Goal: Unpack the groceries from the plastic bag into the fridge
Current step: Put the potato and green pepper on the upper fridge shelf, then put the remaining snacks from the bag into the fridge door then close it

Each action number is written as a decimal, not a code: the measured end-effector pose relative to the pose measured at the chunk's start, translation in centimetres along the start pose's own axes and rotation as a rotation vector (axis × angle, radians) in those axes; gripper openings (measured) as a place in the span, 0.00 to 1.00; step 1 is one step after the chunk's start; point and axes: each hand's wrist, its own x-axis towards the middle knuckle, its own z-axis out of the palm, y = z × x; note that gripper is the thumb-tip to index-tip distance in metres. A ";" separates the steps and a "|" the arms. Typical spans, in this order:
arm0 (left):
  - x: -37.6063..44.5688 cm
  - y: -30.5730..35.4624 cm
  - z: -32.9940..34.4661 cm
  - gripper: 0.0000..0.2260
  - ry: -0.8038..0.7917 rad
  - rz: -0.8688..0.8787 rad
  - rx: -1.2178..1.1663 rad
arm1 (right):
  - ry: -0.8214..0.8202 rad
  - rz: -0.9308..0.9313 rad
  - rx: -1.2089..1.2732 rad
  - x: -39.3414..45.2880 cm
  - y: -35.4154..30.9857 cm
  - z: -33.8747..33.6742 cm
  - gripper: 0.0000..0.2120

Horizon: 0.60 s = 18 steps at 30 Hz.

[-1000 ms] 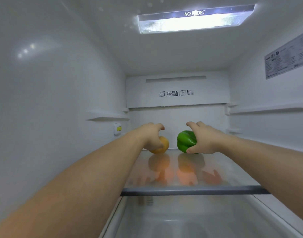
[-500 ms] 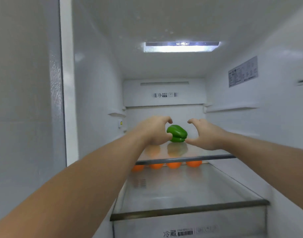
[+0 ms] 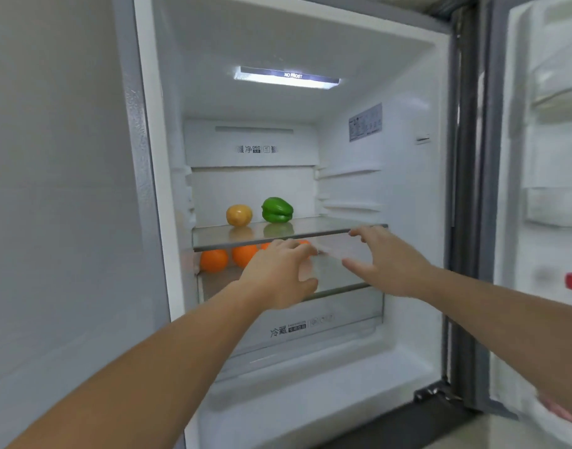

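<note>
Inside the open fridge [image 3: 407, 196], a lemon [image 3: 239, 215] and green pepper [image 3: 277, 210] are seen on the upper shelf [image 3: 326, 230]; left hand [image 3: 278, 277] and right hand [image 3: 388, 260], empty with fingers spread, are best drawn straight out, clear of the shelf edge.

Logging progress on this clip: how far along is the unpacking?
Done: green pepper and yellow fruit sit on the upper glass shelf, oranges below. In hand: nothing; left hand and right hand are open and empty. Left: unclear, the bag is out of view.
</note>
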 end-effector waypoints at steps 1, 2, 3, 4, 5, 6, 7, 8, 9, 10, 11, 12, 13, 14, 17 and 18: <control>-0.7 1.0 0.2 0.24 0.009 -0.012 -0.039 | -0.006 0.019 -0.005 -1.5 0.5 -1.0 0.28; -1.6 2.1 0.7 0.24 0.015 -0.021 -0.081 | -0.018 0.040 -0.005 -3.1 1.0 -2.0 0.29; -2.6 3.3 1.3 0.24 0.013 -0.024 -0.119 | -0.032 0.055 -0.005 -4.9 1.6 -3.0 0.29; -3.6 4.6 2.0 0.24 0.002 -0.019 -0.144 | -0.041 0.063 -0.008 -6.8 2.3 -4.0 0.30; -4.5 6.0 2.7 0.24 -0.023 -0.014 -0.169 | -0.045 0.070 -0.014 -8.9 3.0 -5.0 0.30; -5.1 7.5 3.4 0.24 -0.051 -0.015 -0.200 | -0.047 0.078 -0.016 -11.0 3.7 -6.0 0.30; -5.6 9.2 4.0 0.25 -0.075 -0.012 -0.232 | -0.045 0.091 -0.011 -13.2 4.4 -7.0 0.30; -5.8 11.2 4.4 0.25 -0.092 0.002 -0.257 | -0.035 0.110 0.000 -15.4 5.2 -8.1 0.30; -5.9 13.5 4.7 0.25 -0.097 0.029 -0.279 | -0.021 0.132 0.012 -17.6 6.1 -9.3 0.29; -5.9 16.0 4.9 0.24 -0.095 0.063 -0.299 | -0.007 0.155 0.017 -19.9 7.0 -10.5 0.28; -6.0 18.8 5.0 0.24 -0.096 0.099 -0.317 | 0.000 0.177 0.013 -22.2 8.1 -11.9 0.27; -6.1 21.6 5.1 0.24 -0.106 0.132 -0.336 | 0.005 0.197 0.002 -24.5 9.1 -13.3 0.27; -6.1 24.5 5.1 0.25 -0.120 0.169 -0.362 | 0.013 0.217 -0.017 -26.8 10.2 -14.9 0.27; -6.1 27.5 5.2 0.25 -0.130 0.214 -0.384 | 0.024 0.243 -0.043 -29.1 11.3 -16.5 0.27; -6.1 36.4 5.2 0.25 -0.129 0.352 -0.444 | 0.052 0.362 -0.128 -36.2 14.5 -21.7 0.25; -6.3 39.2 5.3 0.24 -0.136 0.396 -0.472 | 0.074 0.410 -0.153 -38.5 15.4 -23.4 0.25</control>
